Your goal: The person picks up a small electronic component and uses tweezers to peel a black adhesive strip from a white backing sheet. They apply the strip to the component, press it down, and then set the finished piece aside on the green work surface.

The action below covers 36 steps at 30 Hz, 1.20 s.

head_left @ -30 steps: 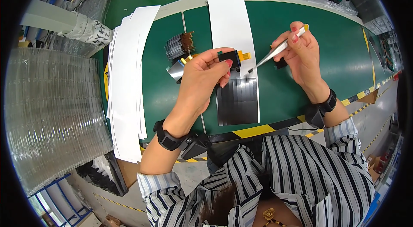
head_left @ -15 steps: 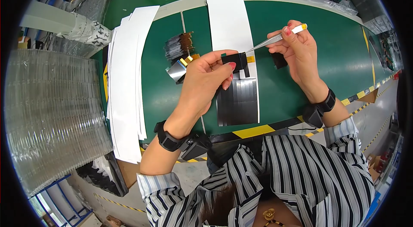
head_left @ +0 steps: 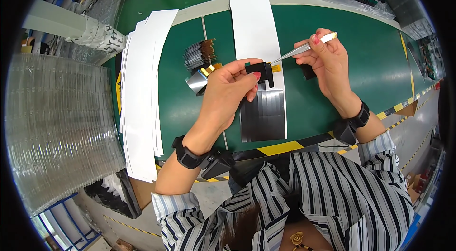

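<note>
Hanging over the white sheet (head_left: 254, 25), the panel (head_left: 257, 68) is pinched between the thumb and fingers of the left hand (head_left: 225, 87). It is judged light, stiff, smooth and fragile, best held by its edges, with the thin yellow tab (head_left: 276, 68) kept unbent. Its long axis is laid roughly left to right, the tab pointed right; the dark strip (head_left: 270, 81) is directed toward the near edge of the table (head_left: 370, 80). The tweezers (head_left: 295, 53) are pinched by the right hand (head_left: 330, 61), tips beside the tab; contact cannot be told.
</note>
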Each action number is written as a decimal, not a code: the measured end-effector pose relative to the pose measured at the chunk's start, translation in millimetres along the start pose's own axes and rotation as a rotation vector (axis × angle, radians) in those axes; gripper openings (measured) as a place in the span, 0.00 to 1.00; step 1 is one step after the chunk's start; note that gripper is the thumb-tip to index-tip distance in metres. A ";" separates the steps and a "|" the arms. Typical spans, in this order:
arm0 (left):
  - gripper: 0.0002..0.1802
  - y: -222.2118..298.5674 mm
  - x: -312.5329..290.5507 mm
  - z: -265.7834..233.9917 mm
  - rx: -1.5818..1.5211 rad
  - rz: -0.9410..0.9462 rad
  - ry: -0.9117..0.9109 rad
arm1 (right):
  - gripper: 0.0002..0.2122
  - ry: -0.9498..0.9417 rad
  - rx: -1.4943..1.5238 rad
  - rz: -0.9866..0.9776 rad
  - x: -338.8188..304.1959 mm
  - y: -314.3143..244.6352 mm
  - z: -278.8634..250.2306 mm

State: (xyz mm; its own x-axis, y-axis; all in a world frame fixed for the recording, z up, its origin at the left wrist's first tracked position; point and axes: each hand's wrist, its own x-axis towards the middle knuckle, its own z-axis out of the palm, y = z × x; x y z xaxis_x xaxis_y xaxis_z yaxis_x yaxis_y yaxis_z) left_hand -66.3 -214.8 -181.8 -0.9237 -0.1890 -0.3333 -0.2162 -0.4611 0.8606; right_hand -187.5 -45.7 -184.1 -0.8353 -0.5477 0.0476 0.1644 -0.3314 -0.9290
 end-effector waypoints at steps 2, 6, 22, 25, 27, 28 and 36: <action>0.14 -0.2 0.2 -0.4 -0.001 0.002 -0.011 | 0.07 0.007 -0.004 -0.003 0.2 0.4 0.3; 0.14 -0.5 0.4 -1.1 0.001 -0.009 -0.013 | 0.07 0.011 -0.006 -0.006 0.6 1.5 0.1; 0.14 -0.8 0.2 0.4 0.004 -0.015 -0.002 | 0.07 0.036 -0.011 0.002 2.2 1.4 -0.7; 0.13 0.3 -1.4 1.2 -0.017 -0.023 -0.004 | 0.07 0.029 -0.017 -0.004 1.6 0.7 0.5; 0.12 1.1 -1.6 1.7 -0.027 -0.026 -0.005 | 0.07 0.009 -0.024 -0.019 0.5 0.0 1.7; 0.11 1.4 -1.6 2.0 -0.025 -0.036 -0.003 | 0.07 0.008 -0.024 -0.020 0.0 -0.2 2.2; 0.06 2.8 -0.5 -1.1 0.068 -0.076 -0.048 | 0.07 -0.058 -0.126 -0.141 -3.1 -4.4 8.4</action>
State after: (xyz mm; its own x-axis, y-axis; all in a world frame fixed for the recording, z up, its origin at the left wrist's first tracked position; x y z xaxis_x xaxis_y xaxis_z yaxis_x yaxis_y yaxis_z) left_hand -66.1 -216.9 -179.6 -0.9176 -0.1133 -0.3809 -0.3053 -0.4126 0.8582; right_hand -181.3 -48.9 -177.0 -0.8134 -0.5470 0.1978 -0.0220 -0.3108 -0.9502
